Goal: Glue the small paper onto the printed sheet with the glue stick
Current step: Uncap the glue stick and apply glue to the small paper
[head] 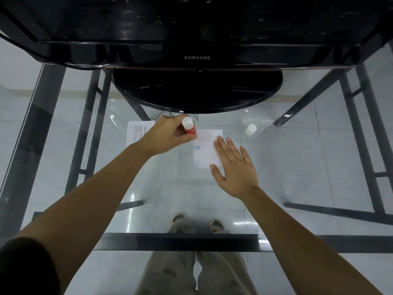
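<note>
My left hand [168,135] grips a red glue stick [189,126] with a white end facing up. Its lower end touches the upper left corner of a small white paper [205,149] lying on the glass table. My right hand [234,167] lies flat with fingers spread, pressing the right side of that small paper. The printed sheet [136,133] with black text lies to the left, partly hidden under my left hand and wrist. The glue stick's white cap [251,129] stands apart on the glass to the right.
The table [297,167] is clear glass on a black metal frame. A black Samsung monitor [196,57] with its round base [197,90] stands just behind the papers. My legs and feet show through the glass below.
</note>
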Demonstrator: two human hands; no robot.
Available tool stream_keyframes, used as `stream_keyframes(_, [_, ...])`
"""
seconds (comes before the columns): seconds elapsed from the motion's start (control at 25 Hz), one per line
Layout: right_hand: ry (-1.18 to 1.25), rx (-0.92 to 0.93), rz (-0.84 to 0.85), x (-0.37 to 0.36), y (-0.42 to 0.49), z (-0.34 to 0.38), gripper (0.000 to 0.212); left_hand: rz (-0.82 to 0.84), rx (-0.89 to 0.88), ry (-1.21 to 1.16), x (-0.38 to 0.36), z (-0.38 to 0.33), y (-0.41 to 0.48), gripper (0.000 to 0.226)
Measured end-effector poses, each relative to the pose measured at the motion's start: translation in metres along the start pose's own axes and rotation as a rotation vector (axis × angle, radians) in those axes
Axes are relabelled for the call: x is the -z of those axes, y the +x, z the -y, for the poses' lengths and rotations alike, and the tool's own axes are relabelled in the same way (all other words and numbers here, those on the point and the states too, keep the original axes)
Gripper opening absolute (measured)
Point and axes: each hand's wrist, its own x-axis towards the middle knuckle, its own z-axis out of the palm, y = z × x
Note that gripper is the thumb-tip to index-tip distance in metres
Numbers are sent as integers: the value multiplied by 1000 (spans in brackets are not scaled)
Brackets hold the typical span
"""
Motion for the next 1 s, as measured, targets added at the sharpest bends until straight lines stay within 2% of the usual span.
stream_keyframes(0.12, [2, -3, 9, 1, 0, 0, 65, -66, 10, -37, -3, -1, -7, 23])
stream_keyframes(0.24, [2, -2, 11, 1, 0, 0, 65, 62, -108, -134, -15, -8, -33, 23])
stream_keyframes(0.36, [10, -2, 1, 1, 0, 0, 65, 127, -172, -99, -20, -9, -32, 23])
stream_keyframes(0.56, [6, -1, 6, 1, 0, 0, 65, -93, -76, -19, 2, -5, 12, 18])
stream_keyframes(0.6, [7, -1, 7, 1, 0, 0, 65, -84, -76, -22, 0, -5, 9, 18])
stream_keyframes(0.76, [18, -4, 9, 1, 0, 0, 66, 131, -152, -117, -21, -13, -31, 22])
stream_keyframes(0.88, [17, 2, 7, 1, 0, 0, 65, 138, -136, -107, -22, -14, -24, 23])
stream_keyframes(1.0, [15, 1, 6, 1, 0, 0, 64, 74, -61, -41, -13, -12, 7, 22])
